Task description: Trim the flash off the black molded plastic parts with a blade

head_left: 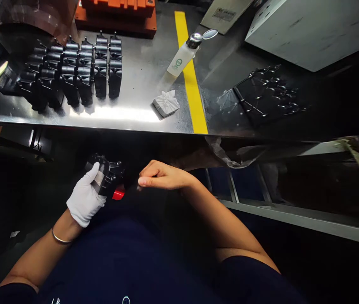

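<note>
In a white glove, my left hand [86, 197] grips a black moulded plastic part [111, 177] in front of my body, below the table edge. My thumb lies along its side, over a grey patch on the part. A small red piece [118, 194] shows just beneath it; whether it is attached, I cannot tell. My bare right hand [160, 175] is a short way to the right, apart from the part. Its thumb and fingers are pinched together, and a tiny bit of something pale shows under the fingertips, too small to name.
Rows of similar black parts [86, 71] stand on the metal table [141, 80], left. Behind them is an orange block [119, 21]. A white bottle [182, 57] with a raised lid and a folded white cloth [166, 102] sit near yellow tape [195, 97]. Black hooked racks [261, 90] lie right.
</note>
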`<action>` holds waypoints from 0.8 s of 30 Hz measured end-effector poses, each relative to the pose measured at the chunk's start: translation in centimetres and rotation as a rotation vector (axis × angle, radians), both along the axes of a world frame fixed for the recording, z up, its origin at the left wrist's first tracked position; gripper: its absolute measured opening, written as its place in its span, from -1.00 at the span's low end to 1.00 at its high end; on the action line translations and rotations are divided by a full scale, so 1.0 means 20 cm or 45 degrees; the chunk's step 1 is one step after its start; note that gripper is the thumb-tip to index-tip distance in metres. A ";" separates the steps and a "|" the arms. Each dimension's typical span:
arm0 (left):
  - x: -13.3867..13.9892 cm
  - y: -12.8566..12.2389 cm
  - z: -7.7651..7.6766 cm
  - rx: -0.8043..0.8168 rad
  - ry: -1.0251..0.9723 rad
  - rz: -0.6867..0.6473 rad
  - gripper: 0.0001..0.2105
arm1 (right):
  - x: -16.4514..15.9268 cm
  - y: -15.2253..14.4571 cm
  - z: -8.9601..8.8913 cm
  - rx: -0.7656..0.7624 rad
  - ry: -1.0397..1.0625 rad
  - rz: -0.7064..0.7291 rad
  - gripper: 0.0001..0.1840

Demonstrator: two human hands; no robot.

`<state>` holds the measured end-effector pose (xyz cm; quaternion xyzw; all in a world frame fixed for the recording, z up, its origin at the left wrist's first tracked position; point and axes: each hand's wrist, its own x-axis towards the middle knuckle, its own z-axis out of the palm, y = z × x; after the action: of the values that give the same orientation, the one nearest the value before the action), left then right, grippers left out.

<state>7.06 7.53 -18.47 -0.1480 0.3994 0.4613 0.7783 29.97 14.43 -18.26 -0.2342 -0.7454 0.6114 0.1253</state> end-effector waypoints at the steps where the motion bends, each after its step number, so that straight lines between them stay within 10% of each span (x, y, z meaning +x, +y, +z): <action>1: -0.01 0.02 0.01 0.006 0.015 0.077 -0.76 | -0.02 -0.01 -0.02 -0.018 0.014 -0.216 -0.45; 5: -0.02 0.05 0.05 0.006 -0.020 0.149 -0.66 | -0.14 -0.09 -0.08 -0.042 0.114 -0.855 -0.46; 14: 0.02 0.04 0.05 0.054 -0.054 0.171 -0.59 | -0.34 -0.22 -0.17 -0.524 0.477 -1.144 -0.54; 24: 0.04 0.04 0.04 0.048 -0.082 0.155 -0.60 | -0.34 -0.26 -0.11 0.093 0.307 -1.262 -0.71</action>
<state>7.80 8.29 -17.59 -0.1722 0.3558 0.5102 0.7638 23.26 9.27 -20.45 -0.4828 -0.5460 0.4747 0.4934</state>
